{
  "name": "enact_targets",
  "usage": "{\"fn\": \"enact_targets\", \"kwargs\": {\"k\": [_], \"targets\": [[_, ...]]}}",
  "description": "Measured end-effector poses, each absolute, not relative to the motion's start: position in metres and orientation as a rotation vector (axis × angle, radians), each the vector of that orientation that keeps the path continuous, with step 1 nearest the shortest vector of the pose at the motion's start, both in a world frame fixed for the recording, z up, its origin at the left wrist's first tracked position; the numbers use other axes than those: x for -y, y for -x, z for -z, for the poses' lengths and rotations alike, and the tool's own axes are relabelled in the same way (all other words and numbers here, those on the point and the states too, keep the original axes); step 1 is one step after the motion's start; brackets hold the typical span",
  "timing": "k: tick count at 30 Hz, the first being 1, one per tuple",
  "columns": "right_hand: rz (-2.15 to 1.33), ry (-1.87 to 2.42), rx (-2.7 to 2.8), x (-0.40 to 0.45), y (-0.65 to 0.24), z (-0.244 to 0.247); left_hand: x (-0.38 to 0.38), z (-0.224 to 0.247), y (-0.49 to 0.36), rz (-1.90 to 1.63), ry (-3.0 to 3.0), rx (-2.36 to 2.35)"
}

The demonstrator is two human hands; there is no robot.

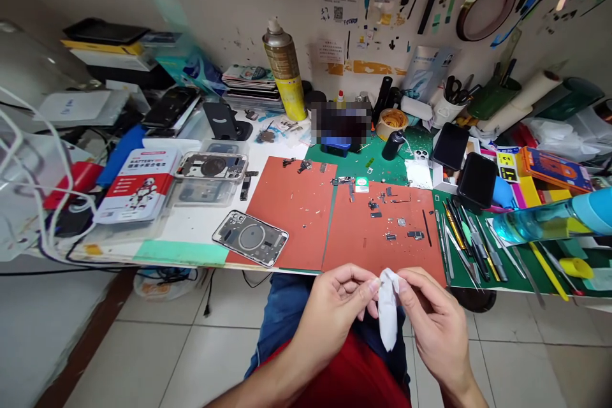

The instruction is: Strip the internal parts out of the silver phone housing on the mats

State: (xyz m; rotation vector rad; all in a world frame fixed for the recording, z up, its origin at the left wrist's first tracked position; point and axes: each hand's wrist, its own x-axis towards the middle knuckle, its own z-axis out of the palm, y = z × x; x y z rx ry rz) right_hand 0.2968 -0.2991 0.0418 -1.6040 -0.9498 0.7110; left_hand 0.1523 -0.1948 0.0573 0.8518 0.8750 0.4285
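Just in front of the bench edge, above my lap, both hands are at a crumpled white tissue or cloth (388,315). My left hand (342,299) pinches its upper left side between thumb and fingers; whether a small part sits in that pinch is too small to tell. With thumb and forefinger, my right hand (430,312) grips the upper right side. The loose end hangs down between them. Beyond the hands, small phone parts (402,222) are scattered on a reddish-brown mat (344,242). A phone housing (251,238) lies at the left.
Tweezers and screwdrivers (471,239) lie at the right, beside a blue bottle (549,217). A yellow spray can (289,86) stands at the back. Two dark phones (477,180) rest near a white box. At the left are a battery box (138,185) and white cables (60,172).
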Motion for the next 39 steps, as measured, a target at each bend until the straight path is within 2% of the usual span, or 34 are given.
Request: {"fn": "enact_targets", "kwargs": {"k": [6, 21, 29, 39], "targets": [[-0.836, 1.561, 0.937, 0.297, -0.299, -0.046, 0.195, -0.057, -0.155, -0.395, -0.854, -0.886], [-0.719, 1.612, 1.242, 0.294, -0.299, -0.048, 0.193, -0.055, -0.152, -0.382, -0.94, -0.865], [-0.945, 1.664, 1.234, 0.293, -0.304, -0.057, 0.193, -0.05, -0.15, -0.341, -0.936, -0.873], [-0.912, 1.691, 1.264, 0.292, -0.306, -0.053, 0.19, -0.054, -0.149, -0.319, -0.911, -0.879]]}}
